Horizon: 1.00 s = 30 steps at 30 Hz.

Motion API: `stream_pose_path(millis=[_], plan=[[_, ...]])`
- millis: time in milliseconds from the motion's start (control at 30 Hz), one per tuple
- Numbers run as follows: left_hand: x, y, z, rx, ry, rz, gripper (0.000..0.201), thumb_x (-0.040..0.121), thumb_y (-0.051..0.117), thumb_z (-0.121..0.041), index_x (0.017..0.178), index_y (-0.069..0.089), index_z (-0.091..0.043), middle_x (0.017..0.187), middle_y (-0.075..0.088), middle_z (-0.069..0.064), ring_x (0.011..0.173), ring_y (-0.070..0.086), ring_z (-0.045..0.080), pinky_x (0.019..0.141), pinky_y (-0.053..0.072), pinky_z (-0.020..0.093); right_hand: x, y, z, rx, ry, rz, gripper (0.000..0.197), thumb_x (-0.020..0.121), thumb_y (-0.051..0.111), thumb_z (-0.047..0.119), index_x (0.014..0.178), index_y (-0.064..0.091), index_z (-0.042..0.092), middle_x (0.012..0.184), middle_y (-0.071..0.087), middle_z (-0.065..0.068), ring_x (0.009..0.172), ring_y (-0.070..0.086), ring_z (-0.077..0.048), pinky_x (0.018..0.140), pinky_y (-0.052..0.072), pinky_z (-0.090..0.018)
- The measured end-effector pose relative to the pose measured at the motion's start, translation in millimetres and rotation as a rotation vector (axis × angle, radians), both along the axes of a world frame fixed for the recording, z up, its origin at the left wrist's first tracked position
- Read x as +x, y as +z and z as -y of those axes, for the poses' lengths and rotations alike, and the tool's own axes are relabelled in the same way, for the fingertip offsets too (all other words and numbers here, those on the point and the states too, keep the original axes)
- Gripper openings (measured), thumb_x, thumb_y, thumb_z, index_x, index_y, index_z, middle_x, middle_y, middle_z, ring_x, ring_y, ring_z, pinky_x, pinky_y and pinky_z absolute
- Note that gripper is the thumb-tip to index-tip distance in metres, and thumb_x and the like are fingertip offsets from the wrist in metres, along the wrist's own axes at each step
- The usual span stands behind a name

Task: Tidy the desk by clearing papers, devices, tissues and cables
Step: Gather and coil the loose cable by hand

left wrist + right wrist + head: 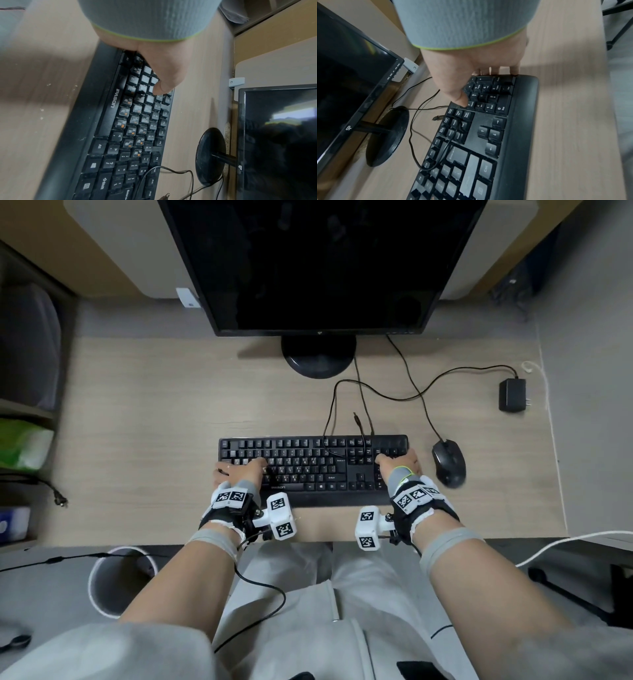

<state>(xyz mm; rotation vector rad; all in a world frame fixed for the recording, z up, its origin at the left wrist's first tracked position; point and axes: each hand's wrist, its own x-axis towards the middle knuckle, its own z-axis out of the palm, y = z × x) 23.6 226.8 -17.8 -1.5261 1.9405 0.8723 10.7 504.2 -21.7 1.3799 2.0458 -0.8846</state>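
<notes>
A black keyboard (313, 469) lies on the wooden desk (154, 422) in front of the monitor. My left hand (239, 469) holds its left end, with the thumb (161, 88) on the keys and the fingers hidden past the edge. My right hand (397, 462) grips the right end: the thumb (462, 100) presses beside the number pad and the fingers (513, 69) curl over the edge. A thin black cable (330, 419) loops across the keyboard's top (447, 146), its loose plug (357, 419) lying just behind. It leads to a black power adapter (512, 394) at the right.
A black mouse (448, 462) sits just right of the keyboard, its cord running behind the monitor (315, 261). The monitor's round base (318, 356) stands mid-desk. A white cable (543, 381) runs along the right edge. A bin (120, 580) stands below left; a green tissue pack (24, 445) lies on the left shelf.
</notes>
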Motion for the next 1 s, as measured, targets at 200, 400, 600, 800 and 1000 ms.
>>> stream_pose_path(millis=[200,400,600,800,1000], plan=[[-8.5,16.2,-6.1,-0.025,-0.024,-0.079,0.091,0.077,0.063,-0.044,0.154,0.023,-0.016,0.161,0.014,0.004,0.146,0.021,0.031,0.117,0.023,0.048,-14.5,14.2,19.5,0.093,0.147,-0.136,0.058,0.081,0.067,0.031,0.136,0.048,0.025,0.147,0.038,-0.008,0.135,0.033,-0.031,0.11,0.028,-0.041],[-17.2,14.7,-8.8,0.099,0.021,-0.282,0.042,0.08,0.065,-0.031,0.121,0.065,-0.021,0.122,0.062,0.004,0.117,0.055,0.027,0.094,0.04,0.029,-37.0,8.8,30.8,-0.12,0.263,-0.119,0.039,0.085,0.067,0.025,0.123,0.062,0.022,0.12,0.067,-0.005,0.111,0.061,-0.029,0.092,0.046,-0.03],[-13.6,25.0,-16.2,0.266,0.144,-0.411,0.01,0.086,0.064,-0.013,0.095,0.065,-0.018,0.076,0.059,-0.003,0.074,0.056,0.016,0.071,0.042,0.022,-33.6,5.5,38.4,-0.082,0.172,-0.216,0.021,0.084,0.069,0.017,0.104,0.073,0.019,0.086,0.071,-0.007,0.07,0.061,-0.022,0.069,0.05,-0.023],[-28.7,27.3,-45.9,0.508,0.137,-0.297,0.006,0.09,0.058,-0.021,0.084,0.057,-0.019,0.079,0.055,0.001,0.073,0.054,0.017,0.075,0.045,0.031,-30.0,25.8,41.2,-0.39,0.054,-0.389,0.013,0.083,0.071,0.011,0.092,0.066,0.018,0.081,0.067,-0.004,0.057,0.057,-0.011,0.056,0.049,-0.021],[-49.6,50.1,-104.5,0.916,0.178,-0.177,0.023,0.101,0.047,-0.031,0.093,0.054,-0.011,0.075,0.064,0.005,0.069,0.056,0.021,0.062,0.052,0.033,-31.2,70.3,16.4,-0.752,-0.102,-0.42,0.015,0.095,0.057,0.007,0.108,0.05,0.007,0.081,0.068,-0.014,0.047,0.064,-0.012,0.046,0.053,-0.019]])
